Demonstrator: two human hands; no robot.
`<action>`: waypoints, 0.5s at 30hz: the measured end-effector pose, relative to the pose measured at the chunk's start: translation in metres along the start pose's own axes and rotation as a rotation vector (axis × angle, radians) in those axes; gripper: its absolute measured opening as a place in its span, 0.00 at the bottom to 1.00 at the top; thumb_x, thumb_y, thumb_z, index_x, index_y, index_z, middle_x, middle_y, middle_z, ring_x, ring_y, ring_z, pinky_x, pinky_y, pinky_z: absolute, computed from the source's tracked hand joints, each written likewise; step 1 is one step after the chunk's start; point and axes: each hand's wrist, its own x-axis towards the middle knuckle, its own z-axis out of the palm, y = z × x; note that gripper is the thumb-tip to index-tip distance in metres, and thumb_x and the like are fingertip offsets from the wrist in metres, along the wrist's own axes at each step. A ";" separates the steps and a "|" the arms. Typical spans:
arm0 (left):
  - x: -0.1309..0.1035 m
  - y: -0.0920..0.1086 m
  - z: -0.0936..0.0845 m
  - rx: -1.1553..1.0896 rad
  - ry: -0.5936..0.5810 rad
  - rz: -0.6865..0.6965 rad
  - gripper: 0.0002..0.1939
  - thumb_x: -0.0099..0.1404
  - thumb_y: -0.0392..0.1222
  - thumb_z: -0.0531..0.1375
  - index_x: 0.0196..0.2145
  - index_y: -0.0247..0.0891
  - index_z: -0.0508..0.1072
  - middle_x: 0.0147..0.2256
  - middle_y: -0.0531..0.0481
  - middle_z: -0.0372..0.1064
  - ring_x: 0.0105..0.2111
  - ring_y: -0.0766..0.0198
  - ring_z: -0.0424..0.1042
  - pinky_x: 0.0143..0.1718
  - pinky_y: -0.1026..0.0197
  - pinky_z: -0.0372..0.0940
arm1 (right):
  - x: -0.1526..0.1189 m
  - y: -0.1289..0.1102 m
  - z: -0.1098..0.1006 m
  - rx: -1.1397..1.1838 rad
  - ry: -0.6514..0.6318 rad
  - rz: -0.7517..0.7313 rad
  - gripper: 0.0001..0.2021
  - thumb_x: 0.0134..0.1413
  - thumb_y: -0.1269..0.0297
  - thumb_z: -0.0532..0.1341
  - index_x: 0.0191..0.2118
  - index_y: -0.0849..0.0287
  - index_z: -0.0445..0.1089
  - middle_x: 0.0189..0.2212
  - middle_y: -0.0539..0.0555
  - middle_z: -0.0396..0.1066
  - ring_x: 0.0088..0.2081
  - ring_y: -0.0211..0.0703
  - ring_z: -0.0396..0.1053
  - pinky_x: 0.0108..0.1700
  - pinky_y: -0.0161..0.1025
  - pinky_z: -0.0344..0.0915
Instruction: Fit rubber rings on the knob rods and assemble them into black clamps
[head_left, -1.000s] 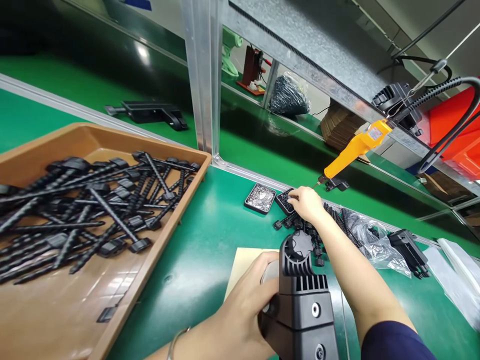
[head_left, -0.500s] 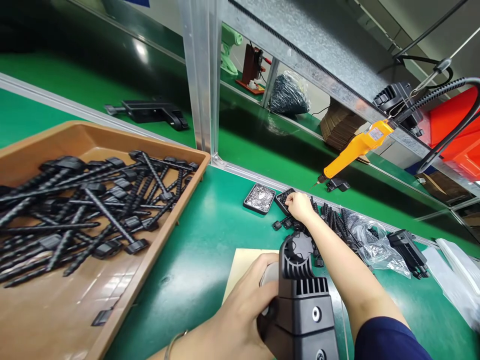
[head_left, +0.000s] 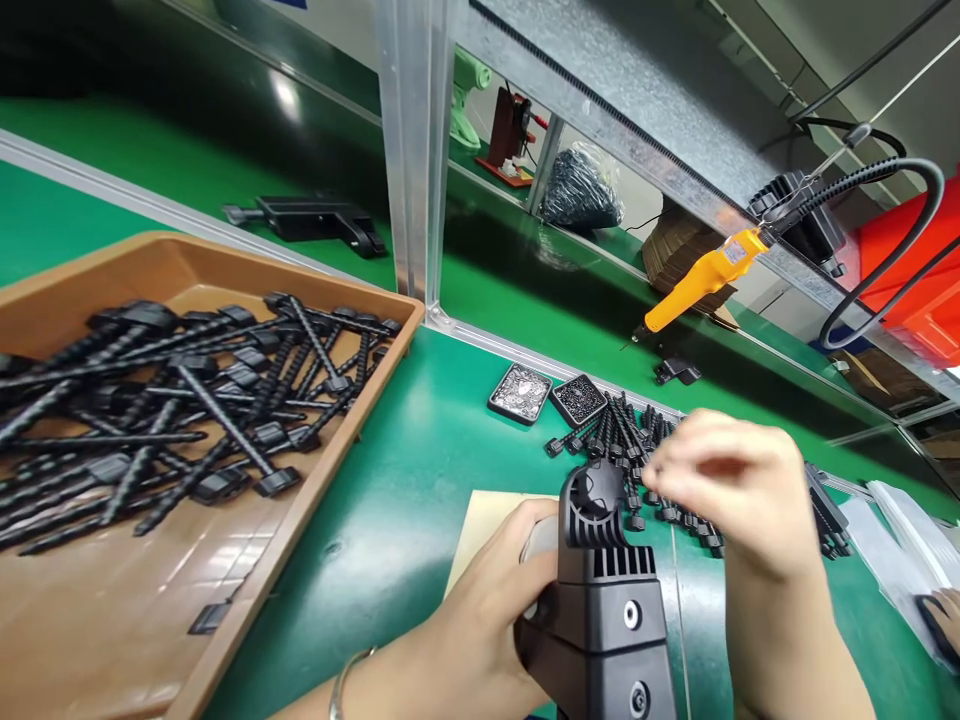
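Observation:
A black plastic housing [head_left: 619, 610] with a ribbed, rounded top stands at the lower centre, and my left hand [head_left: 487, 610] is wrapped round its left side. My right hand [head_left: 739, 485] is raised just right of the housing's top, thumb and fingertips pinched together; a tiny dark thing seems to show at the tips, too small to name. Behind the housing lie black ribbed bolts with knobs [head_left: 619, 430]. Two small square trays sit beyond: one with silvery parts [head_left: 520, 393], one with small black parts [head_left: 579, 400].
A brown bin [head_left: 300, 530] of long black threaded rods fills the left. An orange electric screwdriver [head_left: 701, 285] hangs at the upper right. A metal post [head_left: 412, 150] rises behind the bin. Another person's hand [head_left: 946, 615] shows at the right edge.
My right hand has moved from the tray of small black parts back towards me and right, beside the housing's top. The hanging screwdriver has swung slightly left. Another person's hand has appeared at the right edge.

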 end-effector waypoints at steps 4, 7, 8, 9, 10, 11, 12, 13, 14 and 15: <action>0.000 0.001 0.000 -0.018 -0.004 -0.003 0.33 0.55 0.28 0.66 0.56 0.42 0.63 0.51 0.39 0.60 0.52 0.47 0.62 0.51 0.49 0.67 | -0.039 -0.025 0.010 0.190 -0.165 -0.141 0.18 0.44 0.82 0.69 0.40 0.55 0.78 0.28 0.51 0.79 0.29 0.38 0.76 0.30 0.30 0.73; -0.001 0.000 0.001 -0.008 -0.004 -0.032 0.33 0.55 0.28 0.66 0.57 0.41 0.64 0.51 0.39 0.59 0.51 0.47 0.63 0.49 0.48 0.68 | -0.046 -0.019 0.019 0.213 -0.116 -0.111 0.19 0.40 0.85 0.68 0.37 0.56 0.78 0.26 0.50 0.77 0.27 0.37 0.75 0.30 0.29 0.71; -0.002 0.000 0.001 -0.006 -0.003 -0.035 0.33 0.55 0.28 0.66 0.57 0.41 0.64 0.50 0.39 0.60 0.50 0.48 0.63 0.49 0.48 0.68 | -0.046 -0.016 0.021 0.217 -0.093 -0.096 0.18 0.40 0.85 0.68 0.36 0.55 0.77 0.25 0.49 0.77 0.26 0.37 0.74 0.29 0.29 0.71; -0.002 0.000 0.001 -0.006 -0.004 -0.033 0.32 0.56 0.28 0.66 0.56 0.41 0.65 0.49 0.40 0.60 0.49 0.49 0.64 0.48 0.49 0.68 | -0.045 -0.014 0.021 0.221 -0.076 -0.082 0.18 0.40 0.84 0.69 0.36 0.55 0.77 0.25 0.48 0.76 0.25 0.36 0.74 0.28 0.29 0.70; -0.002 0.000 0.001 -0.008 -0.005 -0.033 0.31 0.56 0.28 0.66 0.56 0.41 0.65 0.49 0.40 0.61 0.48 0.50 0.64 0.47 0.49 0.69 | -0.045 -0.013 0.021 0.225 -0.067 -0.069 0.18 0.41 0.83 0.69 0.37 0.54 0.77 0.25 0.48 0.76 0.25 0.36 0.73 0.27 0.30 0.69; -0.001 0.000 0.001 -0.010 -0.003 -0.030 0.30 0.56 0.28 0.66 0.55 0.41 0.66 0.48 0.41 0.61 0.48 0.50 0.64 0.47 0.49 0.69 | -0.045 -0.013 0.020 0.226 -0.068 -0.060 0.18 0.42 0.82 0.70 0.38 0.53 0.77 0.26 0.48 0.76 0.25 0.35 0.73 0.27 0.30 0.68; -0.001 0.000 0.001 -0.011 -0.003 -0.023 0.31 0.56 0.28 0.66 0.56 0.41 0.65 0.49 0.41 0.61 0.49 0.50 0.64 0.47 0.50 0.68 | -0.045 -0.014 0.018 0.218 -0.074 -0.059 0.18 0.44 0.80 0.71 0.40 0.51 0.77 0.27 0.48 0.76 0.25 0.35 0.72 0.28 0.31 0.69; -0.001 0.000 0.001 -0.009 -0.003 -0.014 0.32 0.56 0.28 0.66 0.57 0.41 0.64 0.50 0.40 0.61 0.49 0.49 0.63 0.47 0.50 0.68 | -0.045 -0.014 0.017 0.202 -0.083 -0.066 0.19 0.46 0.77 0.71 0.43 0.50 0.77 0.27 0.48 0.76 0.26 0.36 0.73 0.31 0.32 0.69; 0.000 -0.001 0.001 -0.003 -0.003 -0.011 0.33 0.56 0.28 0.66 0.58 0.41 0.63 0.51 0.40 0.60 0.50 0.49 0.63 0.48 0.50 0.68 | -0.046 -0.016 0.016 0.179 -0.096 -0.076 0.19 0.48 0.75 0.72 0.46 0.49 0.76 0.27 0.48 0.77 0.30 0.38 0.73 0.34 0.34 0.70; 0.000 -0.001 0.001 0.004 -0.001 -0.009 0.34 0.56 0.28 0.66 0.58 0.41 0.63 0.52 0.39 0.60 0.51 0.49 0.63 0.48 0.50 0.68 | -0.046 -0.017 0.015 0.154 -0.110 -0.082 0.19 0.50 0.73 0.71 0.48 0.49 0.76 0.26 0.49 0.77 0.33 0.40 0.73 0.38 0.37 0.70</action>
